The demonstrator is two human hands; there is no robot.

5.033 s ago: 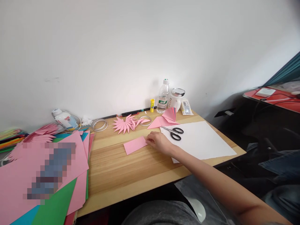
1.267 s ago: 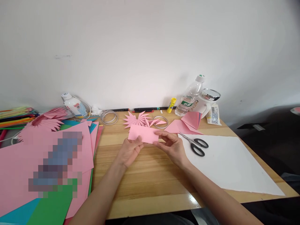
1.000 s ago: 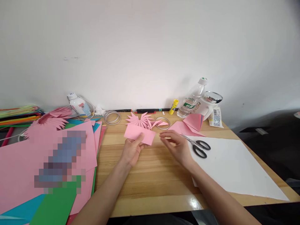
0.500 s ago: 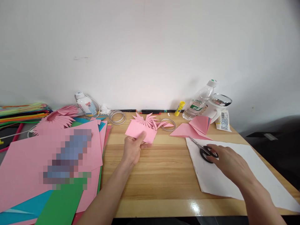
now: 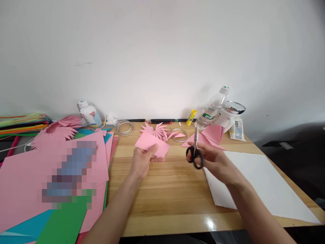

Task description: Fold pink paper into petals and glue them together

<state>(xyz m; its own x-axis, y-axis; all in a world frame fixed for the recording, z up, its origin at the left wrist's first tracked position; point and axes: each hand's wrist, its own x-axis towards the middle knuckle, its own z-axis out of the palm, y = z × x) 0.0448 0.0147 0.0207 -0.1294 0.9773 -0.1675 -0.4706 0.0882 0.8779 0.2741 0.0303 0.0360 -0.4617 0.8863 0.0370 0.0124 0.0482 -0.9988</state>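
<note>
In my left hand (image 5: pixel 145 159) is a pink piece of paper (image 5: pixel 149 142), pinched under the thumb above the middle of the table. Behind it lies a pink folded-paper star (image 5: pixel 155 130), partly covered by the sheet. My right hand (image 5: pixel 209 159) grips black-handled scissors (image 5: pixel 195 154) in the air, blades pointing up and away from me. Their blades look closed together. Beyond the scissors rests a folded pink paper piece (image 5: pixel 213 135), and to their right is a white sheet (image 5: pixel 254 183) on the table.
Coloured papers (image 5: pixel 25 176) are piled at the left, with a blurred patch over them. Along the wall stand a white spray bottle (image 5: pixel 90 113), tape rolls (image 5: pixel 124 128), pens (image 5: pixel 165 120), a yellow glue stick (image 5: pixel 191 117), a water bottle (image 5: pixel 210 110) and a white mug (image 5: pixel 230 117).
My right hand has lifted the scissors off the white sheet and carried them left, blades now turned upward. My left hand keeps the pink paper in nearly the same place.
</note>
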